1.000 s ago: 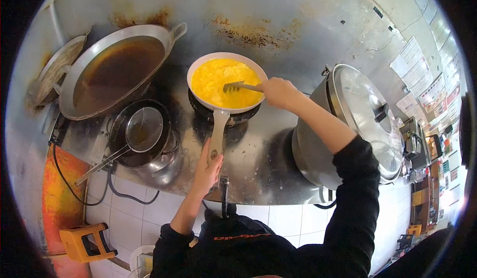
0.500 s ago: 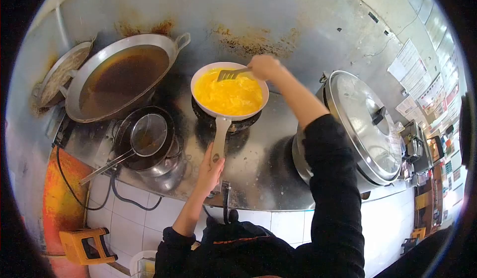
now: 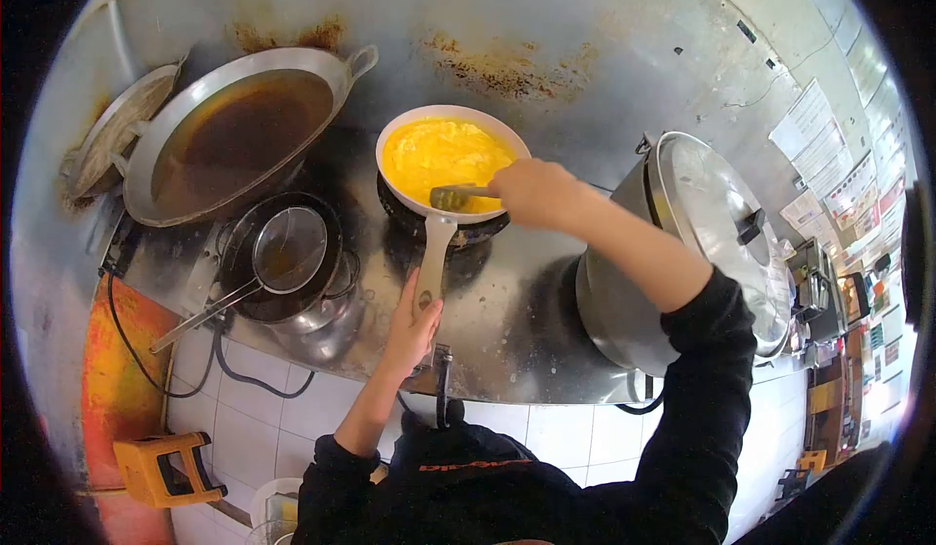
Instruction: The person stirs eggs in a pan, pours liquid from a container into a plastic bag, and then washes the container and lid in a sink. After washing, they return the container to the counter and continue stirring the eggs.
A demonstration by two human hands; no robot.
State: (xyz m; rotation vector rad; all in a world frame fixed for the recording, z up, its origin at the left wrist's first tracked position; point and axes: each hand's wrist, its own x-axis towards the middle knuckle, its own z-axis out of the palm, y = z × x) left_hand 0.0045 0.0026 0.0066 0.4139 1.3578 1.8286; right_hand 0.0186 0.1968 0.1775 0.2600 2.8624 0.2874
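A light-coloured frying pan point(image 3: 515, 139) sits on a dark burner point(image 3: 466, 234) in the head view. Yellow beaten egg point(image 3: 444, 155), partly set in pale folds, covers its bottom. My left hand point(image 3: 411, 326) is closed around the pan's pale handle point(image 3: 438, 253), which points toward my body. My right hand point(image 3: 538, 194) grips a spatula point(image 3: 460, 194) whose blade lies at the near rim of the pan, close to the handle joint. Most of the spatula's handle is hidden inside my fingers.
Left of the pan stands a wide wok point(image 3: 336, 72) of brown liquid. Nearer, a wire strainer point(image 3: 291, 250) rests over a dark pot point(image 3: 234, 287). A large lidded pot point(image 3: 619, 296) stands at right. An orange stool point(image 3: 156, 467) is on the tiled floor at lower left.
My right hand has drawn the spatula from the far side of the pan to its near rim. The left hand keeps its hold on the handle.
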